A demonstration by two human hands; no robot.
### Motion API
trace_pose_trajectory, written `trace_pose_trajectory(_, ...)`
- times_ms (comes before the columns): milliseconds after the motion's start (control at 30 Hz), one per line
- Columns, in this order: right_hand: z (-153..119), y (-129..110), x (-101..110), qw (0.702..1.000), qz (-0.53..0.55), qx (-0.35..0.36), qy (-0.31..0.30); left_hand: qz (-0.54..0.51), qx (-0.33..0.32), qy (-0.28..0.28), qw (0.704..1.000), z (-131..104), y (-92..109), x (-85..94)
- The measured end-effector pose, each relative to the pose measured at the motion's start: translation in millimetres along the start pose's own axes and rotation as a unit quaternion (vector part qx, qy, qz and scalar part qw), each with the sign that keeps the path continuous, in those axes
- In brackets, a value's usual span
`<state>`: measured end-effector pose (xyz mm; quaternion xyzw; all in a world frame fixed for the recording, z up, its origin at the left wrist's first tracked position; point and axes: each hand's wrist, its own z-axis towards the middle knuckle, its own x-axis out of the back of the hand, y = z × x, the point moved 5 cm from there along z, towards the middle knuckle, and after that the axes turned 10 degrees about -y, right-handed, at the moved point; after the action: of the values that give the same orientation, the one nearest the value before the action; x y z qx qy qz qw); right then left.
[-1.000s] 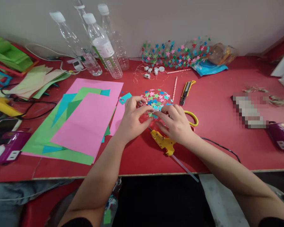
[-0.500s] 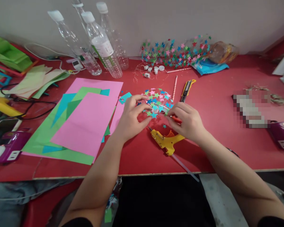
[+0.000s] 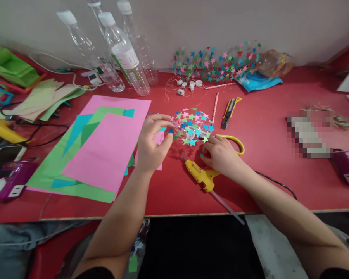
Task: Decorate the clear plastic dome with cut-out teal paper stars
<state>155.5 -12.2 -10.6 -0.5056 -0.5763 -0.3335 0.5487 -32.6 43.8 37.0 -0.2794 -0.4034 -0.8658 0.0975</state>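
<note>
Two bare hands over the desk (image 3: 267, 155). Left hand (image 3: 152, 145): fingers apart, beside the star-covered clear piece (image 3: 192, 132), which rests on the desk. Right hand (image 3: 223, 154): fingers bent low at a small blue star (image 3: 202, 155) near the glue gun (image 3: 203, 178); cannot tell if they grip it. Judged step: handling the loose star. Such a flat piece calls for a light fingertip pinch by its edge.

room lies right of the cutter (image 3: 229, 112), the glue gun (image 3: 204, 179) blocking nearer.
</note>
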Motion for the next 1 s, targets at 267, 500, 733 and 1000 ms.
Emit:
trace_pose_trajectory(267,-3.8,-22.8,8.0,0.991,-0.125,0.034,0.018,-0.036,0.027,0.028,0.999,0.0,-9.0,-0.3)
trace_pose_trajectory(500,-4.6,-27.8,8.6,0.988,-0.150,0.043,0.003,-0.046,0.011,0.036,0.998,0.8,-3.4,1.4)
trace_pose_trajectory(733,-4.6,-5.9,5.5,0.999,-0.037,0.004,-0.009,-0.030,0.005,0.031,0.999,0.6,-1.3,1.0)
trace_pose_trajectory(1000,0.2,-1.8,-2.1,0.999,0.006,-0.021,-0.034,-0.015,-0.013,0.026,0.999,-0.4,2.8,0.5)
